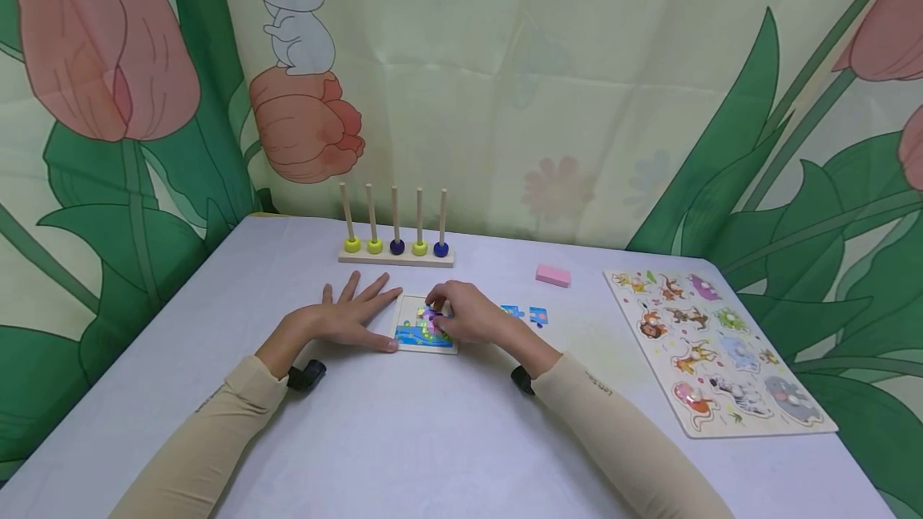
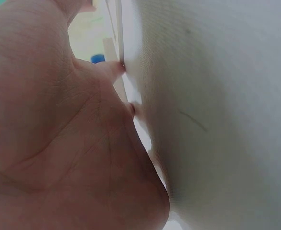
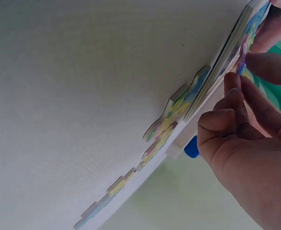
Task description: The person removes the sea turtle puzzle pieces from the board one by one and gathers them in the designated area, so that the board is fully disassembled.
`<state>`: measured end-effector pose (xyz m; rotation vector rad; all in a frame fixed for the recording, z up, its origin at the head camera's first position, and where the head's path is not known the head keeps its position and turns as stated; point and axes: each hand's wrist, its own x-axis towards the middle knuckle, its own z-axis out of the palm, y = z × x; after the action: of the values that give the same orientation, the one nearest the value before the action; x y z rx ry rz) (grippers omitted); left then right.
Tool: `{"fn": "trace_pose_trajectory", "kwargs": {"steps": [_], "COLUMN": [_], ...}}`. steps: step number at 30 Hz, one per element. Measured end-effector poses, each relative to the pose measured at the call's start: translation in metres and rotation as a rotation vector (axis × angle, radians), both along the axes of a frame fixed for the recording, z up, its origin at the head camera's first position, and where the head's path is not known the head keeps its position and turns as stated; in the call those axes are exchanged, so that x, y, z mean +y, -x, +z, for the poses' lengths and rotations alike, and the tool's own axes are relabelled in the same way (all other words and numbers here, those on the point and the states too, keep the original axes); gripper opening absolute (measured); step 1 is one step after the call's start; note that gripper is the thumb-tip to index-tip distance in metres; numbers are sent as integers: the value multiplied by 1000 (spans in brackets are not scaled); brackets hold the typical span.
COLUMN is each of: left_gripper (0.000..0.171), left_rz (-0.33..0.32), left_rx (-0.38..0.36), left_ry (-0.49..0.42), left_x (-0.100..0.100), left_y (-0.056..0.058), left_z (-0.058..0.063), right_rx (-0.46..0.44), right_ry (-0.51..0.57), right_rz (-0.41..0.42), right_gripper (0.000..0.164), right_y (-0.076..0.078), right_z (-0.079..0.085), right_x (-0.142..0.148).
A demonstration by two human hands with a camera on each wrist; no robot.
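A small framed jigsaw puzzle (image 1: pixel 425 336), partly filled with blue, green and purple pieces, lies mid-table. My left hand (image 1: pixel 353 319) rests at its left side with fingers spread, the thumb and index fingertips at the frame's edge. In the left wrist view the palm (image 2: pixel 78 139) faces the cloth. Over the right part of the puzzle, my right hand (image 1: pixel 465 315) pinches a purple-and-blue puzzle piece (image 3: pixel 241 66) between thumb and fingers, right at the board's surface. The hand covers part of the picture in the head view. Loose puzzle pieces (image 1: pixel 538 315) lie just beyond the right hand.
Behind the puzzle stands a wooden peg stand (image 1: pixel 397 259) with yellow and dark blue beads. A pink block (image 1: pixel 553 275) sits farther right. A large animal peg puzzle (image 1: pixel 652 359) covers the table's right side. A printed curtain (image 1: pixel 461 102) hangs behind the table.
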<state>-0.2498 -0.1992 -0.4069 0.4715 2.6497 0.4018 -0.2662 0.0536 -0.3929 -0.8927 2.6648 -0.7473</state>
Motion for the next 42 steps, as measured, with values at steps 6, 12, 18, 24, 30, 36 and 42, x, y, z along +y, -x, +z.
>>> {"fn": "trace_pose_trajectory", "kwargs": {"steps": [6,12,18,24,30,36,42], "left_gripper": [108,109,108,110,115,115,114], "left_rz": [-1,-2,-4,-5,1,-13,-11], "left_rx": [2,4,8,2,-10,-5,-8], "left_ry": [4,5,8,-7,-33,-55,-52], "left_x": [-1,0,-1,-2,-4,-5,-4], "left_y": [0,-3,0,-1,-1,-1,-3], "left_z": [-1,1,-1,1,-3,-2,2], "right_rx": [-2,21,9,-22,6,11,28], "right_ry": [-5,-9,-9,-17,-8,4,9], "right_rz": [3,9,-8,-17,-8,2,14], "right_gripper": [41,46,47,48,46,46,43], "right_y": [-3,-2,-2,-2,-2,-4,-4], "right_z": [2,1,1,0,1,2,2], "right_x": [0,-1,-1,-2,-2,-3,-2]}}
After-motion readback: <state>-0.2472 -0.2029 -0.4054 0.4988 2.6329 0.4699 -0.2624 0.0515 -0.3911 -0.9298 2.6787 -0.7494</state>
